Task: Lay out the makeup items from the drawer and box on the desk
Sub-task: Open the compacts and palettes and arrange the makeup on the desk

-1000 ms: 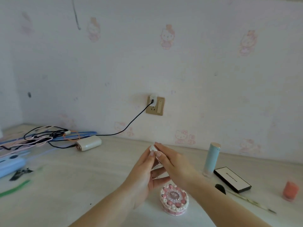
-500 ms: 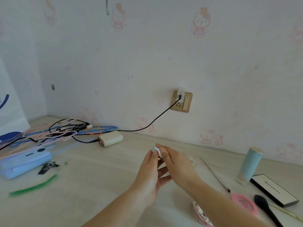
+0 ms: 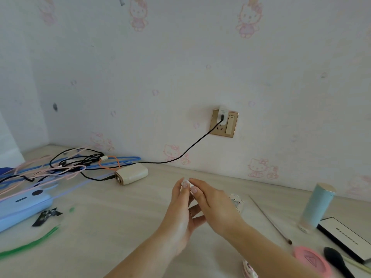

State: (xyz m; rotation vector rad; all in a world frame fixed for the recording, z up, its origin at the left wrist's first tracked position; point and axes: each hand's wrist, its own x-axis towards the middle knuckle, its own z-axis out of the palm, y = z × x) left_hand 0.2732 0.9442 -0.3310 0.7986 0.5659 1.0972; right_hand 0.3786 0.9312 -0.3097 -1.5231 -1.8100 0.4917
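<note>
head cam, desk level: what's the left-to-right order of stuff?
Blue case → cable tangle → white charger → left hand → right hand, both pinching a small white item → thin brush → teal tube → black palette.

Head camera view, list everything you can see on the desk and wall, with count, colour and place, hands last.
Pale wooden desk: one, fills the lower frame.
Gold wall socket: one, centre wall, white plug in it.
Cream rounded power bank: one, back of desk, on a black cable.
Tangled cables: several, black, pink, blue, orange, back left.
Light blue flat case: one, far left.
Green strip: one, front left.
Pale blue cylinder bottle: one, upright, right.
Black flat palette box: one, far right.
Pink round compact: one, lower right.
Black-tipped makeup brush: one, lower right.
Thin stick brush: one, right of centre.
Small white item: one, pinched between both hands.
Left hand, right hand: both grip it at centre.
</note>
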